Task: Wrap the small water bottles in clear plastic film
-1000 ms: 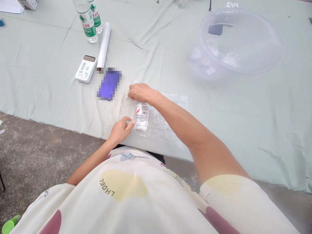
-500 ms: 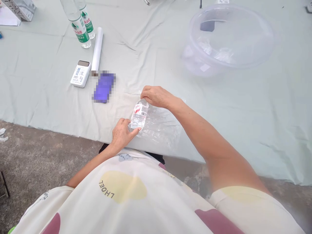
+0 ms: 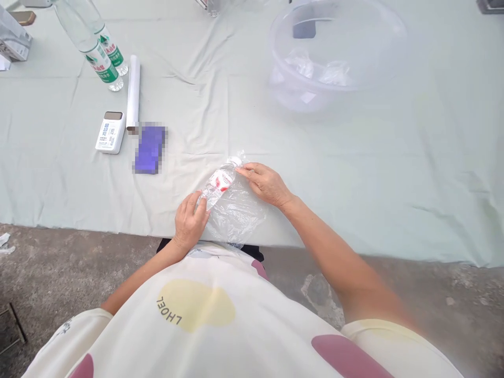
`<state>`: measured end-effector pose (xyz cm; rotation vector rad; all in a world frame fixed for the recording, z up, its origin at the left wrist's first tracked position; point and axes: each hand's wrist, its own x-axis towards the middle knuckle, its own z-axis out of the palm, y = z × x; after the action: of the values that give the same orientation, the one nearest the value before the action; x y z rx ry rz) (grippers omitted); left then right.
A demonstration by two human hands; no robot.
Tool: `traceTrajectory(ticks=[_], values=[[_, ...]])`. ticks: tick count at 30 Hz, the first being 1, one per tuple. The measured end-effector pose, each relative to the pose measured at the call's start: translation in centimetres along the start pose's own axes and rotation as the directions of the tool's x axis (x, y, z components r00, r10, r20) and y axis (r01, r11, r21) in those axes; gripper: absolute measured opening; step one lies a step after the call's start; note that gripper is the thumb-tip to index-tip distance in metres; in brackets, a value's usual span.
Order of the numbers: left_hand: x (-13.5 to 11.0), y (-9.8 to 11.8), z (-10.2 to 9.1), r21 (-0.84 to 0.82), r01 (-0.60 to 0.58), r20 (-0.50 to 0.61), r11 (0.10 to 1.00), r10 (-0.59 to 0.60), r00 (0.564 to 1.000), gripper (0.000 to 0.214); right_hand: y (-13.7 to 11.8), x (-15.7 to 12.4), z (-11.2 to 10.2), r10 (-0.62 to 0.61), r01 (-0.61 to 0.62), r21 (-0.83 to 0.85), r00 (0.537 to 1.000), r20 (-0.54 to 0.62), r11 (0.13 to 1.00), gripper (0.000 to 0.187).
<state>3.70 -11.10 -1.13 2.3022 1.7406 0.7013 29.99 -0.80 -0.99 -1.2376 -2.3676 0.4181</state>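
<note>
A small clear water bottle [image 3: 221, 180] with a red and white label lies tilted on the cloth near the table's front edge, its white cap pointing away from me. Clear thin plastic film, like a bag, [image 3: 240, 215] spreads under and beside it. My left hand [image 3: 191, 218] is closed round the bottle's base. At the cap end, my right hand [image 3: 265, 184] pinches with thumb and forefinger; whether it grips the film or the cap's side is too fine to tell.
Left of my hands lie a blurred purple rectangle [image 3: 149, 149], a white power bank [image 3: 111, 133] and a white roll [image 3: 133, 92]. Two tall green-labelled bottles [image 3: 103, 65] stand behind. A translucent basin [image 3: 334, 86] holding crumpled clear plastic sits at the back right.
The bottle has turned, its cap swinging to the right. My right hand has shifted from over the cap to its right side. The film is bunched closer, and the camera view has shifted.
</note>
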Motion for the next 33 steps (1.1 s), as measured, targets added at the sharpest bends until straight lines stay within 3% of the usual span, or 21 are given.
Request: traceTrajectory(ticks=[3, 5, 8, 10, 12, 15, 17, 21, 24, 26, 28, 31, 33], values=[[-1.0, -0.5, 0.6, -0.016, -0.127, 0.063, 0.992, 0.128, 0.990, 0.022, 1.0, -1.6, -0.5, -0.001, -0.001, -0.051, 1.000, -0.023, 0.999, 0.040], [-1.5, -0.5, 0.9, -0.024, -0.227, 0.103, 0.974, 0.228, 0.968, 0.025, 1.5, -2.1, -1.4, 0.076, -0.082, -0.074, 0.994, -0.080, 0.994, 0.040], [-1.8, 0.0, 0.9, 0.018, -0.333, 0.141, 0.943, 0.327, 0.934, 0.025, 0.5, -2.0, -3.4, 0.270, -0.288, -0.014, 0.912, -0.309, 0.958, 0.041], [-1.7, 0.4, 0.8, 0.033, -0.342, 0.173, 0.939, 0.332, 0.927, 0.023, -1.4, -1.4, -4.3, 0.325, -0.329, 0.061, 0.861, -0.392, 0.943, 0.040], [-1.6, 0.8, 0.6, 0.018, -0.322, 0.220, 0.947, 0.310, 0.925, 0.021, -3.4, -0.8, -4.4, 0.272, -0.252, 0.101, 0.904, -0.331, 0.962, 0.037], [-1.6, 0.8, 0.0, -0.002, -0.306, 0.275, 0.952, 0.295, 0.915, 0.021, -5.1, -0.1, -3.0, 0.118, -0.108, 0.097, 0.987, -0.106, 0.989, 0.032], [-2.1, 0.2, -0.7, 0.007, -0.335, 0.290, 0.942, 0.319, 0.902, 0.020, -4.8, -0.1, -1.8, 0.086, -0.085, 0.091, 0.996, -0.017, 0.992, 0.032], [-3.7, -2.0, -3.5, -0.021, -0.373, 0.325, 0.928, 0.359, 0.875, 0.014, -3.3, -1.0, -0.7, 0.129, -0.129, 0.178, 0.992, 0.012, 0.976, 0.036], [-3.8, -3.2, -5.7, -0.059, -0.269, 0.185, 0.961, 0.276, 0.943, 0.016, -3.0, -1.7, -1.3, 0.147, -0.151, 0.190, 0.989, 0.033, 0.970, 0.039], [-2.7, -2.9, -6.3, -0.080, -0.104, 0.019, 0.991, 0.106, 0.994, 0.013, -3.1, -1.8, -1.8, 0.134, -0.141, 0.162, 0.990, 0.052, 0.977, 0.047], [-0.9, -1.7, -5.9, -0.108, 0.068, -0.045, 0.992, -0.073, 0.996, 0.024, -3.3, -1.6, -2.3, 0.114, -0.123, 0.112, 0.990, 0.084, 0.986, 0.052], [2.1, 1.0, -4.1, -0.063, 0.134, 0.193, 0.989, -0.120, 0.974, 0.061, -3.4, -1.1, -3.1, 0.126, -0.126, -0.009, 0.982, 0.141, 0.992, 0.056], [3.3, 2.5, -3.0, 0.011, 0.156, 0.338, 0.988, -0.151, 0.929, 0.069, -3.4, -0.7, -3.4, 0.139, -0.125, -0.085, 0.974, 0.178, 0.988, 0.056]])
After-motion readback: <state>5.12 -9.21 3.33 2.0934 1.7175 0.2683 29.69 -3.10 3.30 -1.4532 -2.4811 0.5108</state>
